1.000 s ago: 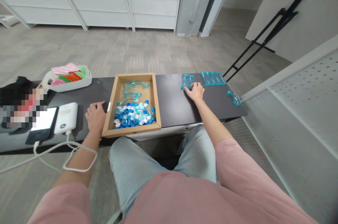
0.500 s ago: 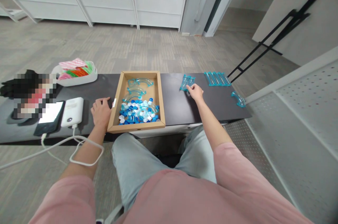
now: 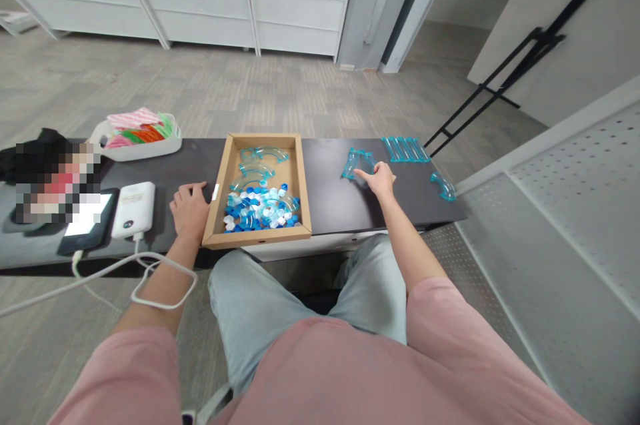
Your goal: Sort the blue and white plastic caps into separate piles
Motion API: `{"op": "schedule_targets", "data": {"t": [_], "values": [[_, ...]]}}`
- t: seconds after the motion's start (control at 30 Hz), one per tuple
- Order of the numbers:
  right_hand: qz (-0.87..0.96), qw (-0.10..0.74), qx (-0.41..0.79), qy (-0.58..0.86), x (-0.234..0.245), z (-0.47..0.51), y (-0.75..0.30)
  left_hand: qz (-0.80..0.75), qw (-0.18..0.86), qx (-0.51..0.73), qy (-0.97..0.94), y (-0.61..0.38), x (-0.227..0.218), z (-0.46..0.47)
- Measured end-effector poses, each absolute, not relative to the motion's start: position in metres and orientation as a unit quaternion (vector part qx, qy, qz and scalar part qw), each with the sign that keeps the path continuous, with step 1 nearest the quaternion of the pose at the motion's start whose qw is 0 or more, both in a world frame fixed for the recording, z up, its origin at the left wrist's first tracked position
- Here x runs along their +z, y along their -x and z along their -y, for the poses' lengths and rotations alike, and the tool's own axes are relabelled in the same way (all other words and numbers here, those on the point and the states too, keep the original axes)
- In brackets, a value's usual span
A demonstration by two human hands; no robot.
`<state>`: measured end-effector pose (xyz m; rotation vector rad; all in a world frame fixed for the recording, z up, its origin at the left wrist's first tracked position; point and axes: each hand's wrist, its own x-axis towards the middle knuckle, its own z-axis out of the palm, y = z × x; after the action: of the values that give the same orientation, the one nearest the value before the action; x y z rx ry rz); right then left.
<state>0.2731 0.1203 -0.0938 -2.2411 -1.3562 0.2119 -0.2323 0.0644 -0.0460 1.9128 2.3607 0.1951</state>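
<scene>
My left hand (image 3: 190, 208) lies flat on the black table (image 3: 335, 201), fingers spread, against the left wall of a shallow cardboard box (image 3: 300, 185). Inside the box lie clear blue curved track pieces (image 3: 261, 156) and a heap of small blue and white hexagonal pieces (image 3: 260, 208). My right hand (image 3: 381, 178) rests on the table to the right of the box, its fingertips touching a small cluster of clear blue pieces (image 3: 356, 161); nothing is lifted.
A row of straight clear blue pieces (image 3: 405, 148) lies at the far right, and a single curved piece (image 3: 443, 186) near the right edge. Left of my left hand are a white power bank (image 3: 133, 209) with a cable, a phone (image 3: 86, 228), and a white tray (image 3: 137, 135) of coloured items.
My right hand has shifted slightly right and nearer, and the cluster of blue pieces under its fingertips has spread and turned. My left hand has stayed by the box.
</scene>
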Motion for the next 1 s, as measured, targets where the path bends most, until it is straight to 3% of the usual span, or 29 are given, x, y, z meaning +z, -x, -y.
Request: {"op": "schedule_targets", "data": {"t": [0.43, 0.73, 1.0], "values": [[0.615, 0.256, 0.064, 0.743, -0.076, -0.088, -0.255, -0.775, 0.047, 0.077, -0.625, 0.234, -0.048, -0.066], [0.550, 0.366, 0.224, 0.716, -0.088, -0.105, -0.207, -0.771, 0.037, 0.086, -0.630, 0.236, -0.050, -0.066], [0.614, 0.330, 0.252, 0.671, -0.093, -0.104, -0.181, -0.767, 0.048, 0.096, -0.633, 0.240, -0.052, -0.067]]}}
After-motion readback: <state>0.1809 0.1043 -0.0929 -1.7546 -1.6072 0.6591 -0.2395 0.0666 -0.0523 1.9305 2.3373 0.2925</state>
